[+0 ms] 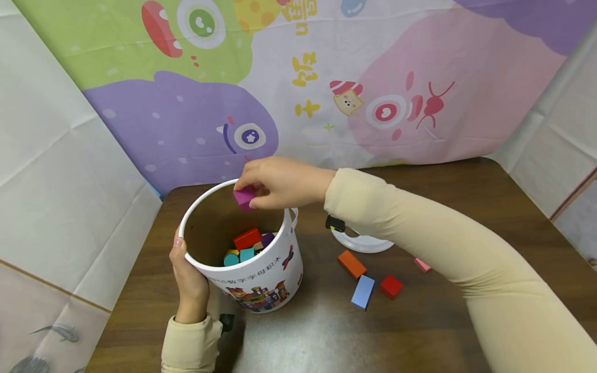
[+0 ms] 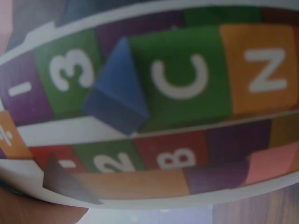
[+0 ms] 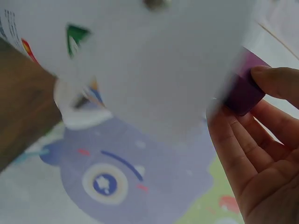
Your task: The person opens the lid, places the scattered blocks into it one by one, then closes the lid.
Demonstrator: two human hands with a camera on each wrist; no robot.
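Observation:
A white round bucket point(image 1: 261, 290) with printed pictures and lettering stands upright on the table. My left hand point(image 1: 188, 280) grips its left side, thumb at the rim; only a bit of that hand shows in the left wrist view, beside the bucket's printed wall point(image 2: 187, 70). Over the bucket's mouth, my right hand point(image 1: 282, 184) pinches a purple block point(image 1: 244, 197) between thumb and fingers. The same purple block point(image 3: 245, 91) shows at the right of the right wrist view. Inside the bucket lie several blocks, among them a red block point(image 1: 247, 239) and a teal one point(image 1: 247, 254).
Right of the bucket lie an orange block point(image 1: 352, 264), a light blue block point(image 1: 363, 292), a red cube point(image 1: 391, 286) and a pink block point(image 1: 423, 264). A white lid point(image 1: 368, 244) is partly hidden under the right forearm. A cartoon-printed cloth point(image 1: 308, 103) hangs behind the table.

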